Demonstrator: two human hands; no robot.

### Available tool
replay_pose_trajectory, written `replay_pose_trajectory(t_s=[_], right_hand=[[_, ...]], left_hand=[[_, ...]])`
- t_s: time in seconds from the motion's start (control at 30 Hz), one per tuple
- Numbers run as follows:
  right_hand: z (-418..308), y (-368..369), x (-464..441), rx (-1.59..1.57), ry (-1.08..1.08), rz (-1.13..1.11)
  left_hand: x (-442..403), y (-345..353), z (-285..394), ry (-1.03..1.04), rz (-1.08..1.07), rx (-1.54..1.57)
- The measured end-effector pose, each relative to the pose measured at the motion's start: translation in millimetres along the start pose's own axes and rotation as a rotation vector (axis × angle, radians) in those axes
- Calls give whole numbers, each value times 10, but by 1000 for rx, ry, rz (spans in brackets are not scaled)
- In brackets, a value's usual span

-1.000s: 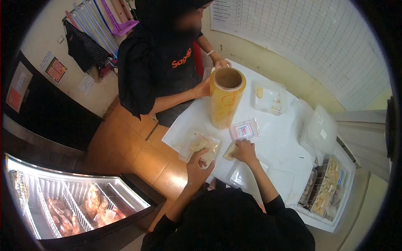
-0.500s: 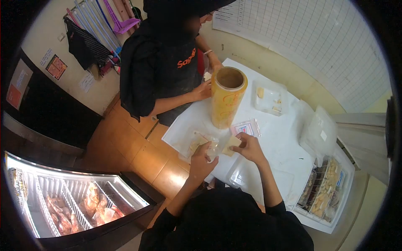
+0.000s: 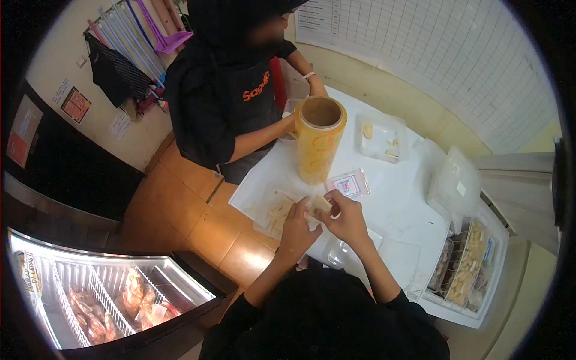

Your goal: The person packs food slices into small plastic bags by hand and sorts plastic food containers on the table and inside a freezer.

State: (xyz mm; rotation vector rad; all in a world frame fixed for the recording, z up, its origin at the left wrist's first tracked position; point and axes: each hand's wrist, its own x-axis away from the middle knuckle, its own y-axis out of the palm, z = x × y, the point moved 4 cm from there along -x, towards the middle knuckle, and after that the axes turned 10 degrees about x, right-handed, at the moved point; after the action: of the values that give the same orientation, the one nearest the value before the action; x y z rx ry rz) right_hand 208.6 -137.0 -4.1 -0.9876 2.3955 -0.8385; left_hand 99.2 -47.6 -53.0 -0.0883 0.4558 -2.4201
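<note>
One tall yellow film roll (image 3: 320, 150) stands upright at centre, one printed packet (image 3: 349, 182) lying just right of its foot. There's one open clear tub (image 3: 379, 143) at upper right of centre, a few pale bits inside; one cloudy box (image 3: 453, 186) further right; one freezer case (image 3: 204, 282) glowing at lower left. And one co-worker (image 3: 219, 114) at upper left, both arms reaching towards the roll.

Now the two hands, together just below centre! The right hand (image 3: 348, 221) comes up from the lower right, wrist bent inward, thumb and fingers pinching one pale piece (image 3: 324, 204) between the hands. The left hand (image 3: 299, 227) rises opposite, fingers curled, thumb angled right; whether it grips anything is hard to tell at this size. More pale pieces (image 3: 278, 212) lie just left of it, too blurred to count.
</note>
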Motion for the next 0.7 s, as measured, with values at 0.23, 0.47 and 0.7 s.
replay_pose_trajectory(t_s=[0.23, 0.47, 0.7], right_hand=[[34, 18, -29, -32, -7, 6], [280, -222, -113, -144, 39, -208], [255, -52, -126, -98, -136, -503]], left_hand=[[7, 30, -18, 63, 18, -17], [-75, -198, -96, 190, -23, -110], [-145, -280, 130, 176, -272, -89]])
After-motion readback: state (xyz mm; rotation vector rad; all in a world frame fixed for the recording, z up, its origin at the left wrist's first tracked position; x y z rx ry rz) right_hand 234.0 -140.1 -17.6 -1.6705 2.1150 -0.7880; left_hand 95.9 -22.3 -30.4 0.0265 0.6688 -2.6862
